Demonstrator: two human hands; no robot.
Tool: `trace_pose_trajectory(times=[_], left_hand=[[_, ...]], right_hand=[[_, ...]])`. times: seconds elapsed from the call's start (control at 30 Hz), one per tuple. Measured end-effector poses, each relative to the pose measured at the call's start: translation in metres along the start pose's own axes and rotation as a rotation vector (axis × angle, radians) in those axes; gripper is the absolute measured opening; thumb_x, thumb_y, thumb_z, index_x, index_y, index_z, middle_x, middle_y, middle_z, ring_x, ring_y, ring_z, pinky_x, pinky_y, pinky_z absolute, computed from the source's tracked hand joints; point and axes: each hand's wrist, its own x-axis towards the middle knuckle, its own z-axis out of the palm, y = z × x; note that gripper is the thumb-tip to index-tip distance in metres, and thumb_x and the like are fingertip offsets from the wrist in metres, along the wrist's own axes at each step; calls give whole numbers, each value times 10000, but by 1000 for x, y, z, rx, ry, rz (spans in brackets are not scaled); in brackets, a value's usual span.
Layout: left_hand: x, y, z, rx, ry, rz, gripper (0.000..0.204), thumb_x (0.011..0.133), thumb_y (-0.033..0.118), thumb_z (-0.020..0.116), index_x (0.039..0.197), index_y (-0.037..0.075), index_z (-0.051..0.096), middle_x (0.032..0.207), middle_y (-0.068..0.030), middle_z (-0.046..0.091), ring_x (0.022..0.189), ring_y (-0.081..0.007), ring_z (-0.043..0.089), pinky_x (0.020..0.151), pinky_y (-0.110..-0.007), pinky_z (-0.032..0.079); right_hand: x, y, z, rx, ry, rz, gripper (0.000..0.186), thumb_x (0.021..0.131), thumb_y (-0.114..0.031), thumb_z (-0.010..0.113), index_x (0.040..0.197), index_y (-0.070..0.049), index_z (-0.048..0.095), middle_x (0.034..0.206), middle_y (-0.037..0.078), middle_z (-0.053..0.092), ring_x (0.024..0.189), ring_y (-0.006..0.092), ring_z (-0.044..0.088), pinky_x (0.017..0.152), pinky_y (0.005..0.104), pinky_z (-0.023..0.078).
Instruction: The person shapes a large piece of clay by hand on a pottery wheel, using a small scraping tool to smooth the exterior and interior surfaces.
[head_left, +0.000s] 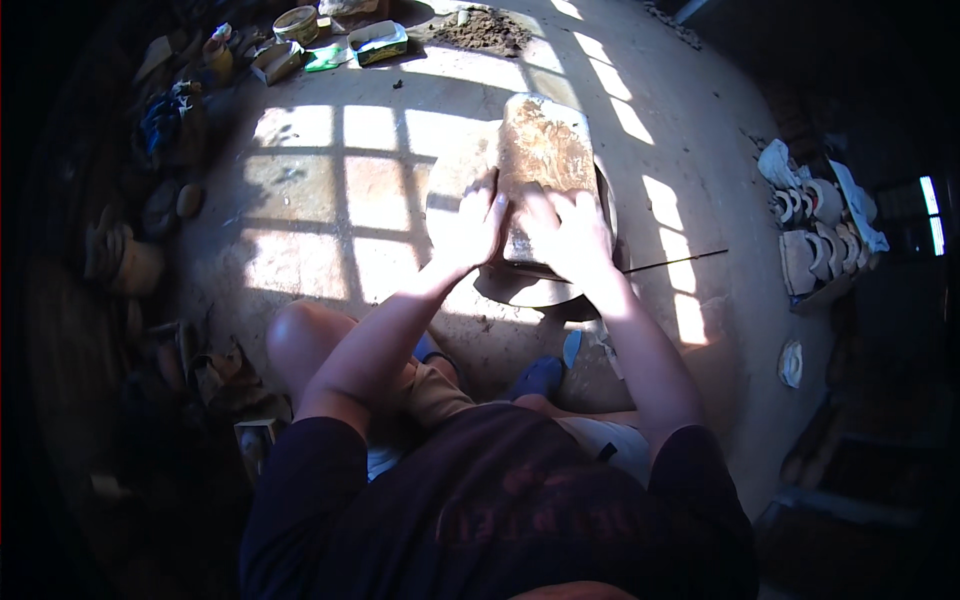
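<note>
Under my left hand (470,225) and right hand (570,235), both spread flat, a clay slab (542,150) could slide off its round board (450,180) if pushed unevenly

Brown clay slab (543,150) (flat) on round board (455,180)

The slab (545,150) in the middle is mottled rusty brown with pale, yellowish patches, and it lies on a light tan round board (455,180). The floor (320,190) is pale beige, crossed by a grid of dark window shadows and bright sunlit squares. At the far left sits a green-and-white box (378,42), at the right a row of whitish moulds (815,235), and nearest is a dark maroon shirt (500,500) with faint reddish lettering.
</note>
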Motion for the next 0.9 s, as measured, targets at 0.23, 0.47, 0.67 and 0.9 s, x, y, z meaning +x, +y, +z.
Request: trace_pose_trajectory(times=[0.23,0.47,0.67,0.9], left_hand=[[-2,-5,5,-1,278,223,514,1073,110,498,1547,-78,444,1267,-303,615,1135,-433,609,1007,-483,491],[-2,-4,8,35,208,146,539,1063,132,486,1560,-68,428,1262,-296,617,1121,-411,619,969,-469,503],[-5,11,1,25,176,60,529,1071,232,478,1538,-17,470,1423,-256,592,1316,-393,583,1090,-503,459],[0,6,-5,53,243,97,533,1059,188,493,1541,-36,461,1359,-272,603,1214,-400,601,1032,-491,476]], right_hand=[[54,0,-63,1348,124,165,505,1075,-496,543,851,-55,646,579,-11,441,494,96,343,490,269,301],[30,21,62,1499,-221,381,722,1093,-677,339,719,-95,545,629,15,515,508,102,422,492,259,330],[59,27,58,1546,-185,227,796,1055,-771,274,708,-101,529,617,3,496,484,107,421,459,258,339],[99,-3,29,1745,-203,223,874,994,-867,241,670,-105,521,532,-6,390,420,99,313,414,263,254]])
